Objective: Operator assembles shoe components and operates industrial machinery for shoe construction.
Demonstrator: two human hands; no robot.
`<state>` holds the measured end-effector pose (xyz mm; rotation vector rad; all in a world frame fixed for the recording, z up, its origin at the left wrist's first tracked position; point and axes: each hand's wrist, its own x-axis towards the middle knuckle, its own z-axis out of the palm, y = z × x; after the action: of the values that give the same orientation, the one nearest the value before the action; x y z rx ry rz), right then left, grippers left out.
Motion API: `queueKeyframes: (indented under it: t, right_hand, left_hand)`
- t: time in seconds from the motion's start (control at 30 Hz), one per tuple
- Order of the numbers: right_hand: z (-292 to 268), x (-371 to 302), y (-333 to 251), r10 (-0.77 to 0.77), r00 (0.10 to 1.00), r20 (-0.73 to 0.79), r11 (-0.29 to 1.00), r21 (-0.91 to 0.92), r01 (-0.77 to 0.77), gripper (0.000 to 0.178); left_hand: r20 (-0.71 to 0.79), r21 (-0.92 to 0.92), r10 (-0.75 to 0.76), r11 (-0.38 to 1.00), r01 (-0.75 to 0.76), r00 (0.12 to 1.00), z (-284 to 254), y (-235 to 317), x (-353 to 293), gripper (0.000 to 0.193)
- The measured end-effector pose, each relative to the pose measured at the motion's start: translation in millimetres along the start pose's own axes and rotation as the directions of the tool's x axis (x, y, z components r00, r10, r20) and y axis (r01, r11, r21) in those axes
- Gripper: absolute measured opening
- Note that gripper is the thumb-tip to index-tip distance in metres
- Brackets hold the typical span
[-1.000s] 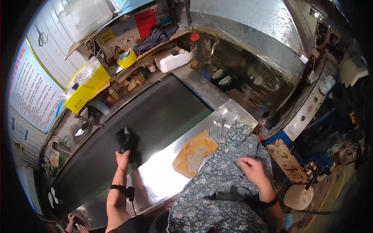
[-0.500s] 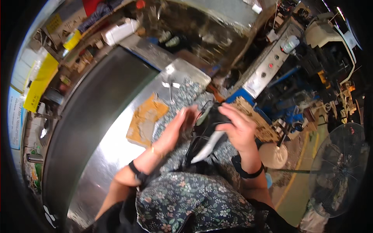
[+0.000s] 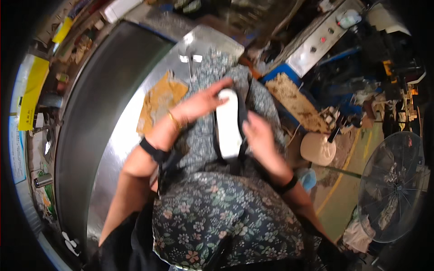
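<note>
A white sole-shaped piece (image 3: 229, 128) is held lengthwise above the wearer's lap, with its pale face turned toward the camera and dark material (image 3: 242, 110) seen along its right edge. Its upper end is grasped by the left hand (image 3: 199, 106): the thumb is laid over the white face, while a finger is extended past the rounded tip. The right hand (image 3: 261, 135) is positioned at the opposite side, with its fingers bent beside the dark edge; it is blurred by motion, and whether its grip is closed on the material cannot be told. A gold-coloured bracelet (image 3: 175, 120) and a black band (image 3: 153, 151) are worn on the left arm. The lap is covered by a floral cloth (image 3: 264, 97). To the left, a shiny metal tabletop (image 3: 113, 180) is observed, on which a stained mustard-coloured cloth (image 3: 160, 101) is laid close to the floral cloth; a metal tool (image 3: 190, 67) is placed beyond it. The tabletop is bordered on its far left by a dark belt-like surface (image 3: 104, 81). To the right, a whitish container (image 3: 318, 149) and a round caged fan (image 3: 395, 187) are noted.
</note>
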<state>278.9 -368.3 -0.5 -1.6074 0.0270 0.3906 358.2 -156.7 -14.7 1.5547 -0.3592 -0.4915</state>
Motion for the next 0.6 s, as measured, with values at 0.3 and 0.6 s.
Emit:
queueKeyframes:
  t: [0.3, 0.6]
  right_hand:
    - [24.1, 18.4, 57.1, 0.403, 0.913, -0.066, 0.915, 0.013, -0.404, 0.064]
    - [21.1, 28.0, 36.9, -0.402, 0.913, -0.064, 0.286, -0.956, 0.059, 0.032]
  left_hand:
    - [-0.052, -0.211, -0.174, 0.964, 0.159, 0.983, 15.0, -22.2, -15.5, 0.042]
    - [-0.123, 0.190, -0.092, 0.975, 0.115, 0.988, 18.7, -46.9, 21.4, 0.045]
